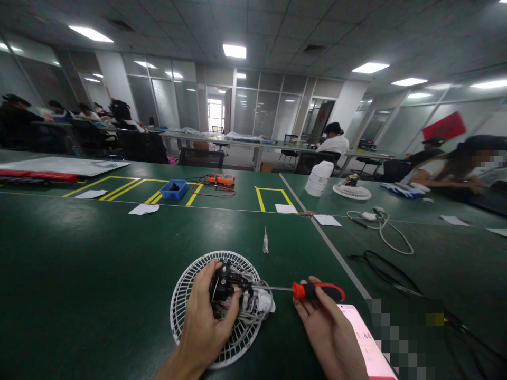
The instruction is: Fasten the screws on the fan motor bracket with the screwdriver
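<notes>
A white round fan grille (180, 285) lies on the green table, with a black fan motor assembly (224, 285) and its wires on top. My left hand (208, 316) is wrapped round the motor, thumb at its near side and fingers at its far side. In my right hand (322, 316) is a red and black screwdriver (320, 291), held level by the handle. Its shaft points left and its tip reaches the motor assembly; the exact contact is hard to make out. Just beyond the grille lies a small clear-handled screwdriver (265, 244).
A lit phone (366, 338) lies beside my right wrist. Black cables (390, 277) and a white cord (392, 240) lie to the right. Farther back are a blue bin (173, 191), an orange multimeter (222, 180), a white container (318, 179) and another fan grille (351, 192). Several people sit beyond.
</notes>
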`<act>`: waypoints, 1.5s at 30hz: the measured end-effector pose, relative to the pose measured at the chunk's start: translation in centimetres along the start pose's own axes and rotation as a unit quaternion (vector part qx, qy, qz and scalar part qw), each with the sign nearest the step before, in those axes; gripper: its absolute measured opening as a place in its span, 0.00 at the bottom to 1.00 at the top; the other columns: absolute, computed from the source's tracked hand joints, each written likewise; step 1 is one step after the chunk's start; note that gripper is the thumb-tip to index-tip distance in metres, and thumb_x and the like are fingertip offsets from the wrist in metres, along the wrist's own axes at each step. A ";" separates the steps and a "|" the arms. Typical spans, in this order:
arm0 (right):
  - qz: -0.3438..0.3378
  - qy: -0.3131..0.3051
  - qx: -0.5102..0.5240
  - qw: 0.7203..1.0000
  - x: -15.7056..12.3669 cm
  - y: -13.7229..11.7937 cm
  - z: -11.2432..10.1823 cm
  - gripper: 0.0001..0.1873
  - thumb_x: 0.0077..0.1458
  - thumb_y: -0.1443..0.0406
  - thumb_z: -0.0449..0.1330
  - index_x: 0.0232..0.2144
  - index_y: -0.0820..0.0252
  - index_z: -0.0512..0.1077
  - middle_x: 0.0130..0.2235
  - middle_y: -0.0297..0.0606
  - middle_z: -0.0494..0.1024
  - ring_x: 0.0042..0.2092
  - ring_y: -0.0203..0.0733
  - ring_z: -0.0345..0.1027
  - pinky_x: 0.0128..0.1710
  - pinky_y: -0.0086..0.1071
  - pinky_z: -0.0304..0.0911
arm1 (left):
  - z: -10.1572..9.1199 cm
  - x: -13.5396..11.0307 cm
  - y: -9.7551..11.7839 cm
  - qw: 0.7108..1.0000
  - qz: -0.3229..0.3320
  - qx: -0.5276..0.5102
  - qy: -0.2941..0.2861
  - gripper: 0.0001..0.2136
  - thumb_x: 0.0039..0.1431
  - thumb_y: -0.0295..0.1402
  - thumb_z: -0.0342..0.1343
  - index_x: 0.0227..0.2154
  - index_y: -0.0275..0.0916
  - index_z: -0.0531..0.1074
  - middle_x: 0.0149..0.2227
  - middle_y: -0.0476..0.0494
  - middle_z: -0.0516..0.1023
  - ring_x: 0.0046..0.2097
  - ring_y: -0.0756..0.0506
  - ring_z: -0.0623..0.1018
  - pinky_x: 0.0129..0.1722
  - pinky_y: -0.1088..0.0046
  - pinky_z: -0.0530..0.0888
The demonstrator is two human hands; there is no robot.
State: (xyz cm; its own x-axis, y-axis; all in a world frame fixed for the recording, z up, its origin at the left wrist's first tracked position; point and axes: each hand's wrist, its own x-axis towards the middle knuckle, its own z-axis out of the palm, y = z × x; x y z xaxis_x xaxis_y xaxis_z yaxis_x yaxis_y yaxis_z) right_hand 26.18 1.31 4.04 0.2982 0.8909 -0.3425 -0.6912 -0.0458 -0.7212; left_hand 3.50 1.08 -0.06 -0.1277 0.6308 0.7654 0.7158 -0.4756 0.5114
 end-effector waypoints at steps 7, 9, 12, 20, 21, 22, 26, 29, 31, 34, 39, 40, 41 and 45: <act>-0.029 0.015 -0.041 0.999 0.1 0.1 0.0 0.25 0.35 0.60 0.79 0.38 0.54 0.76 0.39 0.33 0.80 0.43 0.46 0.76 0.49 0.44 0.72 | 0.1 0.0 -0.1 1.000 -0.004 0.002 -0.002 0.37 0.61 0.32 0.62 0.69 0.41 0.50 0.58 0.36 0.71 0.59 0.40 0.73 0.60 0.56 0.74; -0.024 0.011 -0.023 0.999 0.0 -0.1 0.0 0.25 0.33 0.63 0.78 0.37 0.53 0.76 0.40 0.34 0.80 0.47 0.49 0.76 0.53 0.46 0.70 | 0.0 0.1 -0.1 1.000 -0.001 0.003 -0.011 0.37 0.61 0.32 0.62 0.69 0.40 0.51 0.58 0.36 0.71 0.60 0.41 0.73 0.61 0.57 0.74; -0.004 -0.002 -0.001 1.000 0.0 -0.3 0.0 0.27 0.31 0.64 0.77 0.38 0.54 0.76 0.42 0.39 0.81 0.50 0.52 0.75 0.53 0.47 0.70 | -0.1 0.2 -0.1 0.999 0.024 0.022 -0.026 0.34 0.62 0.31 0.61 0.68 0.38 0.54 0.59 0.36 0.70 0.61 0.40 0.72 0.62 0.58 0.72; -0.054 0.008 -0.054 0.997 0.7 0.6 -1.0 0.24 0.43 0.56 0.77 0.42 0.54 0.76 0.36 0.31 0.79 0.38 0.39 0.74 0.35 0.30 0.71 | -0.1 0.4 0.2 0.998 0.047 0.039 -0.019 0.32 0.61 0.29 0.61 0.66 0.35 0.56 0.59 0.34 0.69 0.61 0.40 0.71 0.62 0.59 0.72; -0.051 0.006 -0.047 0.998 0.7 0.5 -1.0 0.25 0.41 0.58 0.78 0.42 0.54 0.76 0.36 0.31 0.79 0.39 0.39 0.75 0.37 0.31 0.72 | -0.1 0.3 0.2 0.998 0.043 0.040 -0.016 0.32 0.61 0.30 0.61 0.66 0.34 0.57 0.58 0.34 0.69 0.61 0.40 0.71 0.62 0.60 0.72; -0.047 0.006 -0.035 0.998 0.6 0.3 -1.0 0.26 0.39 0.60 0.79 0.41 0.54 0.77 0.37 0.32 0.80 0.40 0.40 0.75 0.40 0.32 0.73 | -0.1 0.3 0.2 0.998 0.039 0.041 -0.015 0.32 0.61 0.30 0.62 0.66 0.34 0.57 0.58 0.33 0.69 0.61 0.41 0.71 0.61 0.60 0.73; -0.025 0.002 0.003 1.000 0.3 -0.3 -0.6 0.29 0.30 0.64 0.80 0.39 0.56 0.77 0.41 0.37 0.81 0.50 0.46 0.74 0.51 0.39 0.71 | -0.1 0.2 0.2 0.998 0.033 0.044 -0.013 0.31 0.62 0.30 0.61 0.65 0.35 0.57 0.57 0.34 0.68 0.60 0.41 0.71 0.60 0.62 0.73; -0.030 0.021 -0.010 0.999 0.3 -0.2 -0.4 0.26 0.33 0.59 0.80 0.37 0.56 0.76 0.39 0.36 0.81 0.47 0.46 0.75 0.46 0.39 0.73 | 0.0 0.3 0.2 0.998 0.035 0.044 -0.012 0.31 0.62 0.31 0.61 0.65 0.34 0.57 0.57 0.34 0.68 0.60 0.41 0.71 0.60 0.62 0.73; -0.025 0.031 -0.035 0.999 0.4 -0.1 -0.4 0.27 0.34 0.56 0.80 0.37 0.56 0.76 0.37 0.35 0.81 0.42 0.44 0.76 0.40 0.36 0.74 | 0.0 0.3 0.1 0.998 0.037 0.043 -0.012 0.32 0.62 0.31 0.62 0.65 0.34 0.57 0.58 0.34 0.69 0.60 0.41 0.71 0.60 0.62 0.73; -0.020 0.025 -0.042 0.999 0.4 -0.2 -0.2 0.27 0.33 0.59 0.80 0.37 0.55 0.76 0.35 0.33 0.81 0.38 0.42 0.76 0.37 0.34 0.73 | -0.1 0.4 0.1 0.998 0.040 0.038 -0.015 0.32 0.62 0.30 0.61 0.66 0.35 0.57 0.58 0.34 0.69 0.60 0.41 0.71 0.61 0.61 0.73; -0.018 0.006 0.000 1.000 0.1 -0.8 0.1 0.28 0.29 0.65 0.79 0.37 0.53 0.77 0.40 0.35 0.82 0.47 0.46 0.77 0.51 0.41 0.71 | -0.7 0.6 0.6 0.997 0.062 0.042 0.004 0.27 0.60 0.27 0.63 0.61 0.39 0.64 0.63 0.31 0.64 0.64 0.37 0.69 0.60 0.53 0.74; -0.017 0.003 0.003 1.000 0.0 -0.8 0.1 0.28 0.30 0.64 0.79 0.38 0.53 0.77 0.40 0.35 0.82 0.48 0.47 0.76 0.53 0.44 0.70 | -0.8 0.6 0.8 0.996 0.081 0.040 0.010 0.25 0.59 0.25 0.63 0.59 0.40 0.67 0.64 0.32 0.62 0.65 0.35 0.67 0.61 0.50 0.73; -0.017 0.002 0.003 1.000 0.0 -0.8 0.1 0.28 0.32 0.62 0.79 0.39 0.52 0.76 0.39 0.35 0.82 0.48 0.47 0.77 0.55 0.46 0.69 | -0.9 0.6 0.9 0.994 0.101 0.038 0.013 0.23 0.58 0.24 0.63 0.56 0.41 0.70 0.64 0.33 0.62 0.67 0.33 0.66 0.61 0.46 0.72; -0.015 0.006 -0.027 1.000 0.3 -0.7 0.0 0.33 0.37 0.56 0.78 0.47 0.48 0.75 0.35 0.33 0.81 0.42 0.44 0.77 0.58 0.48 0.65 | -1.1 0.7 1.5 0.990 0.136 0.043 -0.004 0.15 0.56 0.21 0.64 0.44 0.43 0.78 0.62 0.36 0.64 0.70 0.24 0.58 0.61 0.33 0.67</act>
State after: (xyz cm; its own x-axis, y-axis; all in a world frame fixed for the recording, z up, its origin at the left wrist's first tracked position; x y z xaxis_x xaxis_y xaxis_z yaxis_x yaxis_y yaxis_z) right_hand 26.75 1.58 4.42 0.3264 0.8867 -0.3274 -0.6460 -0.0436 -0.7621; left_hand 3.72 0.15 1.62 0.0821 0.4918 0.8668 0.7788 -0.5743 0.2521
